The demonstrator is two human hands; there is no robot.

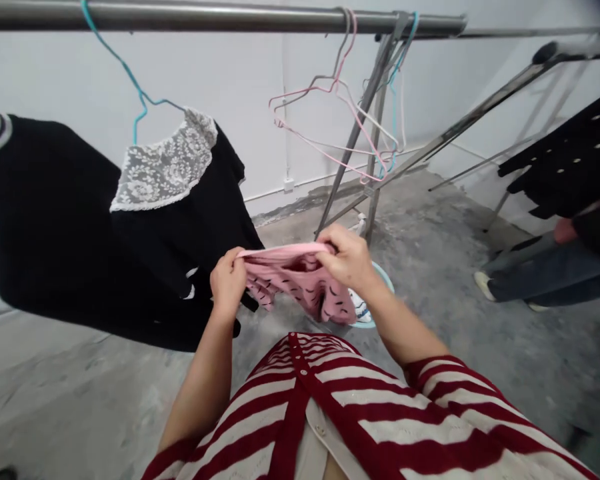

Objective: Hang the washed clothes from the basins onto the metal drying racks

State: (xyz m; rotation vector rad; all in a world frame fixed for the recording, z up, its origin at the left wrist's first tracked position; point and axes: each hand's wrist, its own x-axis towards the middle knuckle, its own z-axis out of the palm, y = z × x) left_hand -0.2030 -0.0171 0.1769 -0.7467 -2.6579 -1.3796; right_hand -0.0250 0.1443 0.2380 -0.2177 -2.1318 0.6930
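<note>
Stretched between my two hands is a pink garment with small black dashes; it looks like shorts or pants, held at its waistband. My left hand pinches the left end of the band, and my right hand grips the right end. The band gapes slightly and the patterned cloth hangs below it. Close to my left hand hangs a black top with a white lace collar, on a blue hanger. Behind my right forearm, a light blue basin with white and blue cloth in it is partly hidden.
A metal rail crosses overhead, with bare pink hangers on it and a slanted rack leg beneath. A large black garment hangs at far left. To the right are a black buttoned garment and another person's legs.
</note>
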